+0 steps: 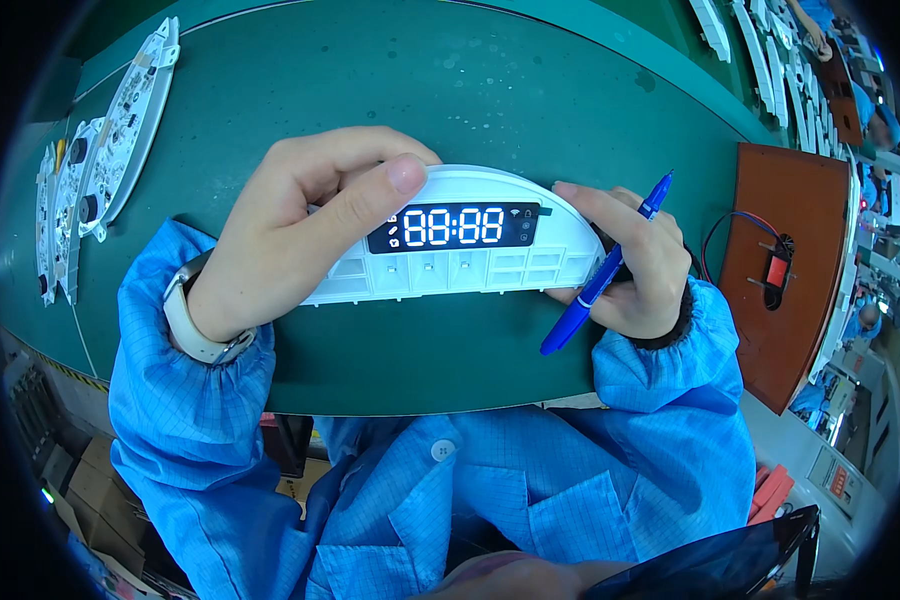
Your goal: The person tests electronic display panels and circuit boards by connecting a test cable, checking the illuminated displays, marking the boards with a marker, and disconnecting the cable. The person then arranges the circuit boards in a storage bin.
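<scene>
Between my two hands I hold a white, half-round display panel (560,240) over the green table. Its black screen (450,229) is lit with white digits and small icons. My left hand (315,215) grips the panel's left end, thumb on the front near the top edge, and hides that end. My right hand (642,262) closes on the right end, one fingertip at the curved upper rim. A blue pen (597,283) is also tucked in the right hand's fingers, slanting across them with its lower end toward me.
White curved panels with circuit boards (130,130) lie at the table's (340,75) far left. A brown block (775,335) with a slot and red and black wires stands at right. More white strips (760,60) and other people's hands are at far right.
</scene>
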Demonstrator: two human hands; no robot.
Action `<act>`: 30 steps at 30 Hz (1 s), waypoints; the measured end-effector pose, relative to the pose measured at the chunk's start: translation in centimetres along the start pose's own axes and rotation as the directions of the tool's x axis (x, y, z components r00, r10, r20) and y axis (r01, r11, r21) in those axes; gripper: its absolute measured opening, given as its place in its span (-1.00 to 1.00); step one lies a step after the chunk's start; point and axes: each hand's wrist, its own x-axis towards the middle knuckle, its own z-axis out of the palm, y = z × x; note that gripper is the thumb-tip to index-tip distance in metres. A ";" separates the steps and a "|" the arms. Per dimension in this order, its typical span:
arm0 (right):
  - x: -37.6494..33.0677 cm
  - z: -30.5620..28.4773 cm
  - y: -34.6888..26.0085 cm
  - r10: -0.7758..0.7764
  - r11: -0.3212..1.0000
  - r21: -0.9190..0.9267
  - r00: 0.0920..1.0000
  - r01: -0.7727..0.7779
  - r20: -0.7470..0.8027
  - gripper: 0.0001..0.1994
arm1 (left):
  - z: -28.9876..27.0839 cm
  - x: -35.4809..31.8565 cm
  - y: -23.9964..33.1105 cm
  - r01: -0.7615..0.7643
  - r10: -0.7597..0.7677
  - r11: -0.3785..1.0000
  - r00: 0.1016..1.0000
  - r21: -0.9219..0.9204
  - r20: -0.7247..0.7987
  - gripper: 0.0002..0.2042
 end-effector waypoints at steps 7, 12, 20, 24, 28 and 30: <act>0.0 0.2 0.2 0.015 1.000 -0.022 1.000 -0.015 0.002 -0.35 | 0.0 0.1 -0.1 -0.037 0.037 0.999 0.999 -0.015 0.003 -0.69; 0.0 0.2 0.1 -0.003 0.999 -0.049 1.000 0.002 -0.021 -0.36 | 0.3 0.3 -0.5 -0.063 0.062 0.998 0.997 -0.005 -0.046 -0.68; 0.0 -0.2 0.5 -0.007 0.998 0.069 1.000 0.008 -0.024 -0.31 | 0.3 0.5 -0.8 -0.117 0.116 0.993 0.992 -0.021 -0.050 -0.67; -0.4 -0.3 0.6 0.060 0.993 0.096 0.998 -0.061 0.018 -0.28 | 0.3 0.5 -0.7 -0.116 0.117 0.993 0.992 0.013 -0.052 -0.68; -0.6 -0.2 0.4 0.144 0.975 0.167 0.989 -0.145 0.019 -0.46 | 0.3 0.6 -0.9 -0.153 0.153 0.988 0.986 0.020 -0.057 -0.66; -0.5 -0.2 0.3 0.148 0.979 0.142 0.989 -0.148 0.010 -0.56 | 0.3 0.6 -1.1 -0.138 0.138 0.990 0.988 -0.001 -0.076 -0.66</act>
